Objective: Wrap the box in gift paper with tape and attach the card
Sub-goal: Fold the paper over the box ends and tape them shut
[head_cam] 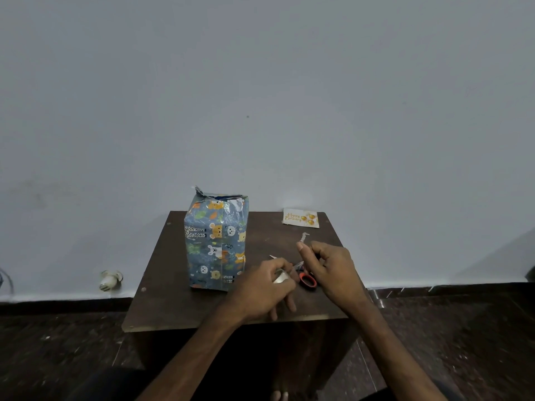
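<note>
- The fingers of my left hand (pixel 260 287) are curled round a small roll of clear sticky tape (pixel 280 276). I hold it low over the near part of the dark brown wooden worktop (pixel 179 302) to steady it.
- The fingers of my right hand (pixel 330 267) pinch a short strip of clear tape (pixel 302 238), with its free end pointing toward the far side. I judge I grip one end so the rest cannot stick to anything. I cannot tell whether it is cut from the roll.
- The orange-handled scissors (pixel 307 280) lie on the worktop between my hands, close by for cutting. Their blades are mostly hidden.
- The box in blue gift paper printed with cartoon animals (pixel 215 244) stands upright to the left of my hands. Its top looks ragged and not yet closed, which I take to be where this tape goes.
- The white "Happy Birthday" card with gold balloons (pixel 301 217) lies flat at the far right corner, well apart from the box, out of the way until the wrapping is done.
</note>
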